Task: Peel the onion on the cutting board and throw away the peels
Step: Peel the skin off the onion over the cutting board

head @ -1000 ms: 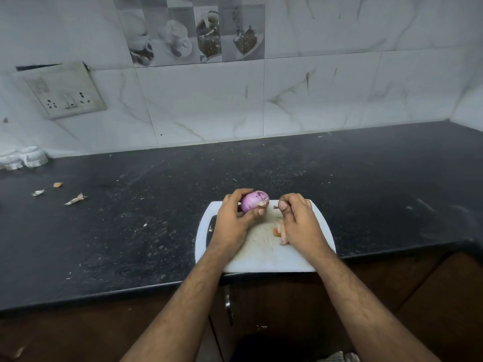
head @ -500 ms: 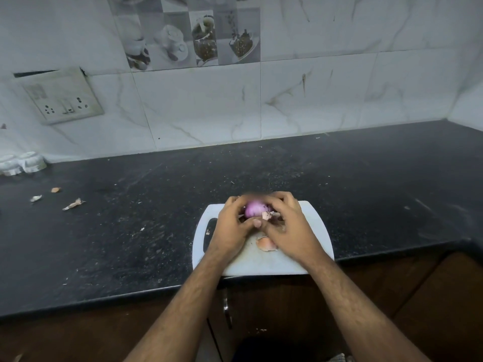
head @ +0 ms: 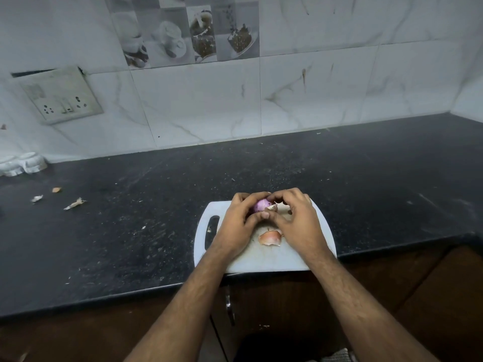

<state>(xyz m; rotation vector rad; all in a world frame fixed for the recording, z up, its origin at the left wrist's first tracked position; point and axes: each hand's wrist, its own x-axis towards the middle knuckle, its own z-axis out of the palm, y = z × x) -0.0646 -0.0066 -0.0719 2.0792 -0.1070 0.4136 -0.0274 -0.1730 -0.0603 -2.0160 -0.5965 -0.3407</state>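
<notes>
Head view: left hand [head: 236, 223] and right hand [head: 298, 220] still gripping onion [head: 261, 205], peel [head: 270, 237] unmoved on cutting board [head: 261, 259]

Hands close together on onion, loose peel drops to board

Right hand [head: 298, 218], apart from the small purple peeled onion [head: 261, 205] a second ago, now meets left hand [head: 239, 220] around it, fingertips picking at a pale skin flap; curved orange-brown peel piece [head: 270, 237] now lies exposed on white plastic cutting board [head: 261, 262] between the wrists.
</notes>
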